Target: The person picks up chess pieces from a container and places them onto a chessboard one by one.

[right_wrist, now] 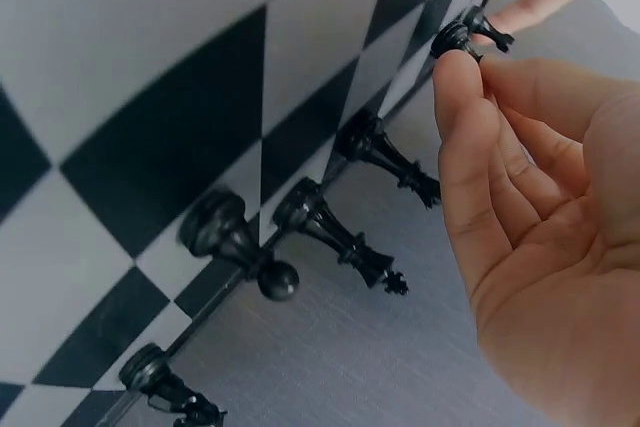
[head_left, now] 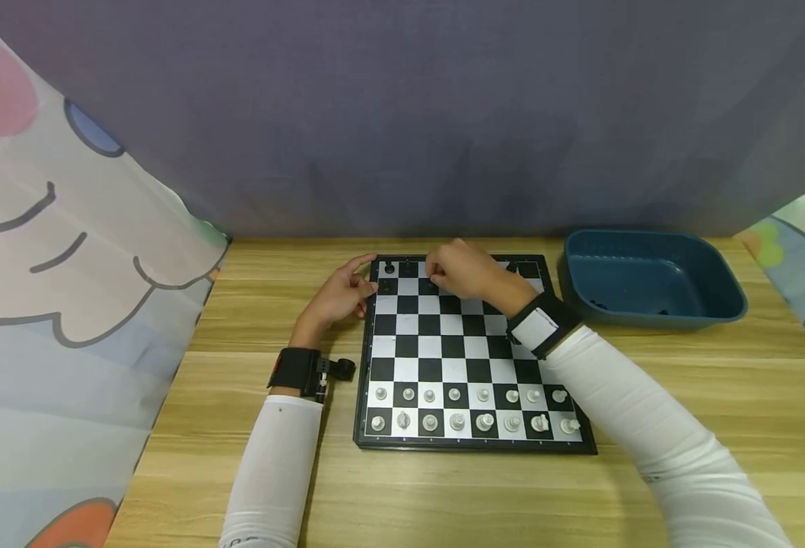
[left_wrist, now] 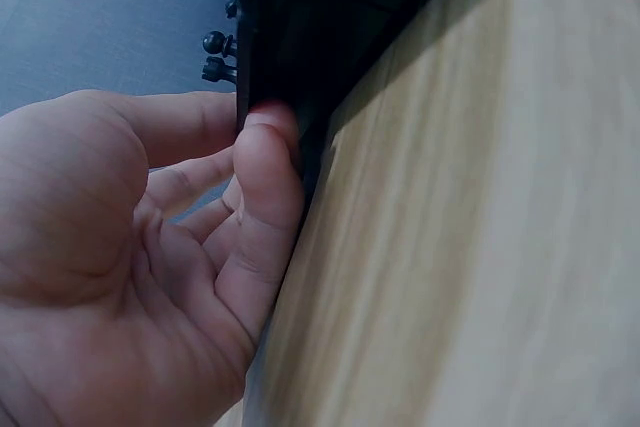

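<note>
A black-and-white chessboard (head_left: 452, 346) lies on the wooden table. My left hand (head_left: 339, 297) grips its far left corner, thumb and fingers at the black rim. Over the far rows, my right hand (head_left: 467, 270) pinches a black chess piece (right_wrist: 457, 39) between thumb and fingertips. Those fingers cover its top, so its kind cannot be told. The right wrist view also has a black king (right_wrist: 345, 244) and a black pawn (right_wrist: 240, 247) standing on the board. White pieces (head_left: 457, 421) fill the two near rows.
Right of the board stands a dark blue plastic basin (head_left: 656, 320) with a few small dark pieces inside. A grey-blue fabric panel (head_left: 402, 114) rises behind the table (head_left: 457, 502). Cartoon-printed cloth (head_left: 67, 365) hangs at the left side.
</note>
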Demonstrator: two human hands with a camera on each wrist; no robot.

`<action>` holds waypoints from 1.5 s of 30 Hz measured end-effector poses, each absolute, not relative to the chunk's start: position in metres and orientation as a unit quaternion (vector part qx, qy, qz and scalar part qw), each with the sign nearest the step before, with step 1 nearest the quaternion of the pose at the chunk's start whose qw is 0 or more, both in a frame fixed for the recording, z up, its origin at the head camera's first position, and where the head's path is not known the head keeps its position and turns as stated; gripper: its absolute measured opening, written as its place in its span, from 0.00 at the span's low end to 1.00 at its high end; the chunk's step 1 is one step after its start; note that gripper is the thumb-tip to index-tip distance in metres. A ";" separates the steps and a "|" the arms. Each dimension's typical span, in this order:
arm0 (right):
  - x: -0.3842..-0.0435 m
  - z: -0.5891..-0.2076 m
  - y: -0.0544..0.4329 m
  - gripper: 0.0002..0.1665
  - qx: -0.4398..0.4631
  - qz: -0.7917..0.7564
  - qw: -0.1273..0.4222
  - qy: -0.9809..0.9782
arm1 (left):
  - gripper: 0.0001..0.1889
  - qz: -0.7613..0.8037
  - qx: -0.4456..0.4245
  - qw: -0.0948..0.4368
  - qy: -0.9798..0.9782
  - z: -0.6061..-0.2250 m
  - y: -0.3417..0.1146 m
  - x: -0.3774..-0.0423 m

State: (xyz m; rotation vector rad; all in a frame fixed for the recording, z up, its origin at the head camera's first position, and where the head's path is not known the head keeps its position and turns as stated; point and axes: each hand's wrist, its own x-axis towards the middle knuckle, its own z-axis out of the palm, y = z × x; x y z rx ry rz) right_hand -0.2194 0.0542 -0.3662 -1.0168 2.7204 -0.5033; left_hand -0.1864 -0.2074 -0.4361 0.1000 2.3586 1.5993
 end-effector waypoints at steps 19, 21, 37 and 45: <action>-0.224 -0.373 0.050 0.05 -0.362 -0.185 0.106 0.908 | 0.35 0.559 0.031 0.147 0.815 -0.436 -0.206 -0.187; -0.224 -0.373 0.050 0.05 -0.361 -0.181 0.109 0.908 | 0.35 0.559 0.031 0.147 0.816 -0.435 -0.206 -0.187; -0.211 -0.326 0.103 0.13 -0.299 -0.251 0.038 0.920 | 0.35 0.564 0.030 0.143 0.813 -0.439 -0.206 -0.184; -0.197 -0.313 0.206 0.16 -0.170 -0.331 0.006 0.928 | 0.35 0.559 0.031 0.147 0.815 -0.438 -0.209 -0.183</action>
